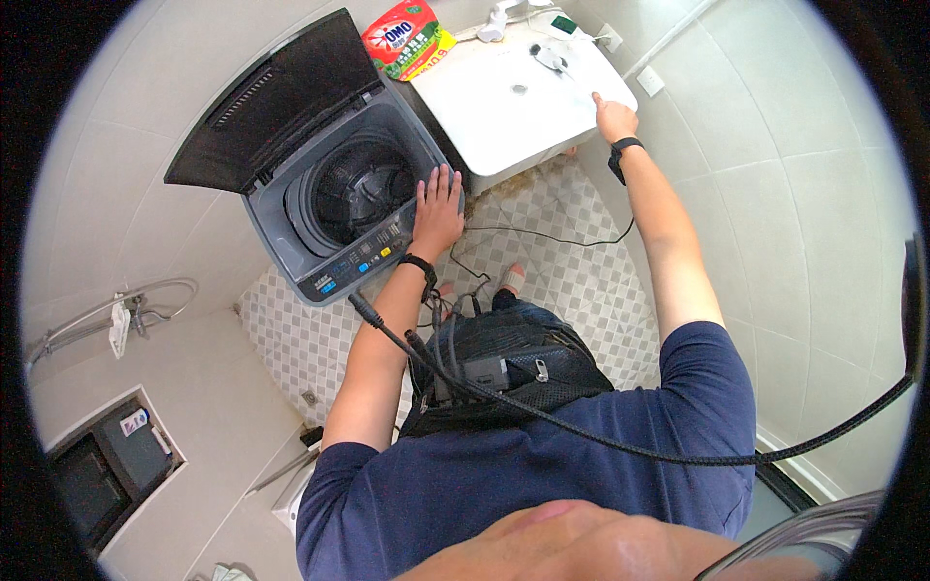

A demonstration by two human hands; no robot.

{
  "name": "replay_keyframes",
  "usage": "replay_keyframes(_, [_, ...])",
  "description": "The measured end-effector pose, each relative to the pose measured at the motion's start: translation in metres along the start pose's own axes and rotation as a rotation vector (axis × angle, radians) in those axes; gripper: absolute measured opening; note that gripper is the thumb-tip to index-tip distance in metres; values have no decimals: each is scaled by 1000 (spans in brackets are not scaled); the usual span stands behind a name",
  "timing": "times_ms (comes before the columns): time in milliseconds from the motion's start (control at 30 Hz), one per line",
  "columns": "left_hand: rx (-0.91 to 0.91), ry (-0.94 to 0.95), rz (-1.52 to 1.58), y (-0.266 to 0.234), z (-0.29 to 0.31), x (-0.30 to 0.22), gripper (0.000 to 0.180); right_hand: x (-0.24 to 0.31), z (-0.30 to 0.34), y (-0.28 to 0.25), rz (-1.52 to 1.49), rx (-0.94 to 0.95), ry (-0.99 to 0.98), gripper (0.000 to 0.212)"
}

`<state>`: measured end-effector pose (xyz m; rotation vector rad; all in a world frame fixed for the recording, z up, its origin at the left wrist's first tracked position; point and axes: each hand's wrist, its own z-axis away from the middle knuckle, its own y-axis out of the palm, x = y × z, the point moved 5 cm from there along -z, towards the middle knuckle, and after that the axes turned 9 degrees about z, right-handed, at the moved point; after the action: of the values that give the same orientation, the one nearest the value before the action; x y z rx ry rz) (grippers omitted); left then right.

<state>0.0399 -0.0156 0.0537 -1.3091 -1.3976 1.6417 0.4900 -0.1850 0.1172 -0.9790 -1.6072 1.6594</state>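
Note:
A grey top-loading washing machine stands at the left with its dark lid raised. Inside, the ribbed drum shows, and I make out no laundry in it. My left hand lies flat on the machine's front right corner, fingers stretched out, beside the buttons of the control panel. To the right of the machine is a white washbasin. My right hand grips the basin's right rim, its thumb on top; the other fingers are hidden beneath.
A red and green detergent bag stands behind, between machine and basin. Thin black cables run over the tiled floor. A black bag hangs at my front, with a thick cable. A shower hose hangs at the left wall.

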Motion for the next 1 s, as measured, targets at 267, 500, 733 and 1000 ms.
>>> replay_keyframes(267, [19, -4, -21, 5, -1, 2, 94, -35, 24, -67, 401, -160, -326, 49])
replay_keyframes(500, [59, -15, -11, 5, -1, 2, 94, -40, 31, -65, 454, -183, -276, 41])
replay_keyframes(733, [11, 14, -5, -2, -2, 0, 94, -59, 40, -47, 302, -128, -188, 38])
replay_keyframes(1000, [-17, -3, -8, 1, -3, 0, 91, -137, 79, -77, 196, -55, -41, 47])
